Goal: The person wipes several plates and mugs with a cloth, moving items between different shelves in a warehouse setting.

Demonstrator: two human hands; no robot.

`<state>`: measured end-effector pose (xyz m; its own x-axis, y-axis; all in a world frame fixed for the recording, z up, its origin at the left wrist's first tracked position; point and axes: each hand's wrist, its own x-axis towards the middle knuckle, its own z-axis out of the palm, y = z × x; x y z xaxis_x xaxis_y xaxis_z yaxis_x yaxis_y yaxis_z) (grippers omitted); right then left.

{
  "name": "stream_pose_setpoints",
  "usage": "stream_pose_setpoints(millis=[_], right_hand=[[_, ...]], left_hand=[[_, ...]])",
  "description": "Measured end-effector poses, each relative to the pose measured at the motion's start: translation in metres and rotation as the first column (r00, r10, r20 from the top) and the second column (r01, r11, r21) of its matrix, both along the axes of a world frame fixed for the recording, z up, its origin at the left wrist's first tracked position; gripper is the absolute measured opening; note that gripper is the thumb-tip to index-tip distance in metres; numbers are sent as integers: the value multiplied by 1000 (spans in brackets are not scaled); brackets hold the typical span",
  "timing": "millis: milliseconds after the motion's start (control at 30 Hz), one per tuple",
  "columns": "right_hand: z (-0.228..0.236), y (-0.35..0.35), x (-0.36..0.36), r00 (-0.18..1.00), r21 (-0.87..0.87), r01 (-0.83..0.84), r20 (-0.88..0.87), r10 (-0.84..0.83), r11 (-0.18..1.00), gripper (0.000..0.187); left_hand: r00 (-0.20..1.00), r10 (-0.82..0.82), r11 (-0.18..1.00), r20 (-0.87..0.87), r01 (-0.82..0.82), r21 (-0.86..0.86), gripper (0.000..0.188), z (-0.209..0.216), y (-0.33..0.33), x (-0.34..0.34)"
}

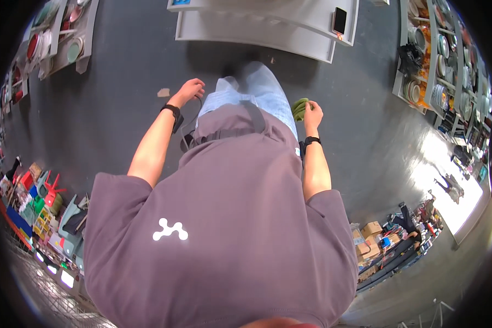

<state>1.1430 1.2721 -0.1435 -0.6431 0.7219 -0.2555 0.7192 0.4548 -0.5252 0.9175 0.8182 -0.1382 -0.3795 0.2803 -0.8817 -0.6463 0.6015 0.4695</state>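
Note:
My right hand [314, 116] is closed around a green bundle of finger-like pieces [299, 109] beside my right hip. The bundle's exact kind is too small to make out. Out to the left of my jeans [268, 90], my left hand [189, 91] hangs with loosely bent fingers apart and nothing visible in them. A thin dark cable [185, 129] loops between that hand and my waist. Black bands sit on both wrists, the left one [172, 113] with a dark box attached.
Ahead stands a white table [246, 34] with a raised upper tier, a phone [339, 21] on its right end. Shelves of dishes [443, 46] rise at the far right, more at the far left [74, 49]. A beige scrap [163, 93] lies on the grey floor. Cardboard boxes [370, 240] are behind right.

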Motion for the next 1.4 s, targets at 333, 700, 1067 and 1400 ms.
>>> stream_pose_setpoints(millis=[333, 700, 1067, 1400], right_hand=[[-27, 31, 20, 999, -138, -39, -31, 35, 990, 26], [70, 71, -23, 867, -225, -497, -170, 468, 838, 20], [254, 64, -71, 447, 130, -811, -494, 746, 571, 12], [289, 49, -59, 519, -63, -558, -805, 288, 828, 51]], left_hand=[[974, 65, 990, -216, -89, -106, 31, -4, 12, 50], [871, -113, 988, -478, 151, 43, 30, 164, 155, 8], [677, -241, 688, -696, 625, 369, 56, 265, 304, 18], [614, -327, 691, -718, 674, 261, 21, 302, 332, 31]])
